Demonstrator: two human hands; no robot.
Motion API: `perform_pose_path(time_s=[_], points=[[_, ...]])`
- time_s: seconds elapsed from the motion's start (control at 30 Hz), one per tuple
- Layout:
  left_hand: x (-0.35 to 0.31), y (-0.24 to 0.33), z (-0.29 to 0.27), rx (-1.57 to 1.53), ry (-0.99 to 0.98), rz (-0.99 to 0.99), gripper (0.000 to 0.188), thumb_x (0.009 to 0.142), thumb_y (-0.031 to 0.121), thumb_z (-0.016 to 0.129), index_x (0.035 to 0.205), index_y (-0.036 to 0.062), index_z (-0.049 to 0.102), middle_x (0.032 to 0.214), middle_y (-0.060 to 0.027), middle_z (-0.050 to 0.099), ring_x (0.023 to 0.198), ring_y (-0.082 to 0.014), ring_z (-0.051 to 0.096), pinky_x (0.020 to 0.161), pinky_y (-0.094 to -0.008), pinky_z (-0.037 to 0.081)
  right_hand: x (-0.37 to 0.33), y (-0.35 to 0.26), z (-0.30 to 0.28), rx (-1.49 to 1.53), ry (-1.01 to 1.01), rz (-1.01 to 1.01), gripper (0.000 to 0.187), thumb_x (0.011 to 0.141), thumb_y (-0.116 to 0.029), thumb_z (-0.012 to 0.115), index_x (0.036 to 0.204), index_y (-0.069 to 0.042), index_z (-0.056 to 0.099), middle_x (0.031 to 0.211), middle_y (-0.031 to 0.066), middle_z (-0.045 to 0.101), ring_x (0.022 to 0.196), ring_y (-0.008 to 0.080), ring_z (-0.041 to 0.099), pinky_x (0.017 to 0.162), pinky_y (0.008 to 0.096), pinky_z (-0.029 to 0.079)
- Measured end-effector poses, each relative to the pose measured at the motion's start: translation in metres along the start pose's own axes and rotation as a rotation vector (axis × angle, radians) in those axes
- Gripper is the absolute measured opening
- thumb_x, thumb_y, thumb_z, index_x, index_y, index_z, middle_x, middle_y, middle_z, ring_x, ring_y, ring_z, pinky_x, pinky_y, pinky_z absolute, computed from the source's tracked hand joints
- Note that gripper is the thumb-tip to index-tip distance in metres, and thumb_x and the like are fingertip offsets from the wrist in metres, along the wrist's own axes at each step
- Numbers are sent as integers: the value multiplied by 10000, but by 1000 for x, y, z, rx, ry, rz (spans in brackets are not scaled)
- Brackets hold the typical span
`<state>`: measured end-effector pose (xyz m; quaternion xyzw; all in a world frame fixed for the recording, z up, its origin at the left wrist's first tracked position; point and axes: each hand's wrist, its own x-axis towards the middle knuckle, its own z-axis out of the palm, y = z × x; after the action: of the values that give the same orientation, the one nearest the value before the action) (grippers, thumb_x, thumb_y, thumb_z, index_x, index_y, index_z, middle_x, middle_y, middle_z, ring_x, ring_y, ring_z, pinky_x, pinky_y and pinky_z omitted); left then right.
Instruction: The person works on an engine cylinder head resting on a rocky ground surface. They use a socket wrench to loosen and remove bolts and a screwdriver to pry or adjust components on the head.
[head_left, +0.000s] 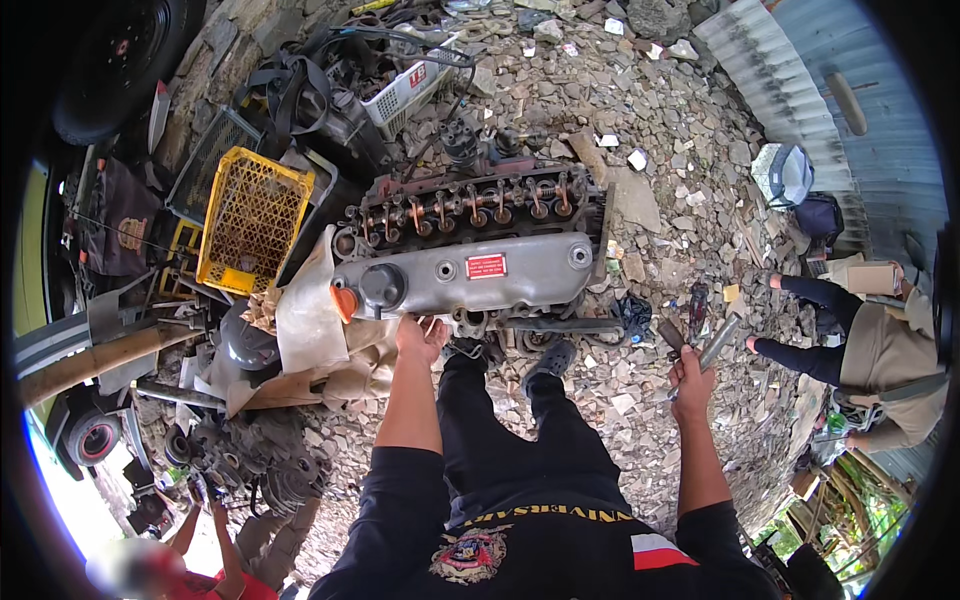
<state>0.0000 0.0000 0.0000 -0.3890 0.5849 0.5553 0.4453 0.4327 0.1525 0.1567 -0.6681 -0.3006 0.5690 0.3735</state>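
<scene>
An engine cylinder head [470,205] with a row of rocker arms and springs lies on the rubble ground in front of me. A grey metal valve cover [520,270], with a black cap and a red label, sits off the rocker arms on my side of the engine. My left hand [422,338] is at the cover's near edge, palm up, fingers curled against its underside; the fingertips are partly hidden. Away from the engine, my right hand [692,385] is closed around a grey metal tube [720,342]; a shorter dark brown piece [669,334] sticks out beside it.
Left of the engine are a yellow crate [255,215], a cardboard-like sheet [312,305] and a pile of metal parts [285,475]. A white basket [412,92] stands behind. One person [890,345] sits at the right; another in red [235,580] handles something at lower left.
</scene>
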Motion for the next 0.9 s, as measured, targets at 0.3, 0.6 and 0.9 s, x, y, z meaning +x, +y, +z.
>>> perform_pose_path(time_s=[0.3,0.6,0.9], points=[[-41,-21,-13,-93,60,26,384,953,391,401,1210,105,412,1113,-111,513,964,-286,525,806,-462,505,-28,-14,-13,38,-37,4,208,889,-152,643,774,-84,484,588,-43,396,482,59,355,432,224,305],[-257,-126,38,627,-963,226,652,972,423,508,1438,56,236,1292,-130,499,1168,-252,524,980,-421,417,-94,-18,42,10,-366,117,231,881,-239,665,774,-86,529,598,-40,466,468,52,405,421,219,312],[-301,-146,67,91,-997,206,274,1004,201,484,1235,53,481,1091,-57,626,991,-163,616,875,-309,505,-127,-31,32,-210,-585,-4,288,922,-257,623,747,-31,590,574,-40,491,530,49,416,485,258,331]])
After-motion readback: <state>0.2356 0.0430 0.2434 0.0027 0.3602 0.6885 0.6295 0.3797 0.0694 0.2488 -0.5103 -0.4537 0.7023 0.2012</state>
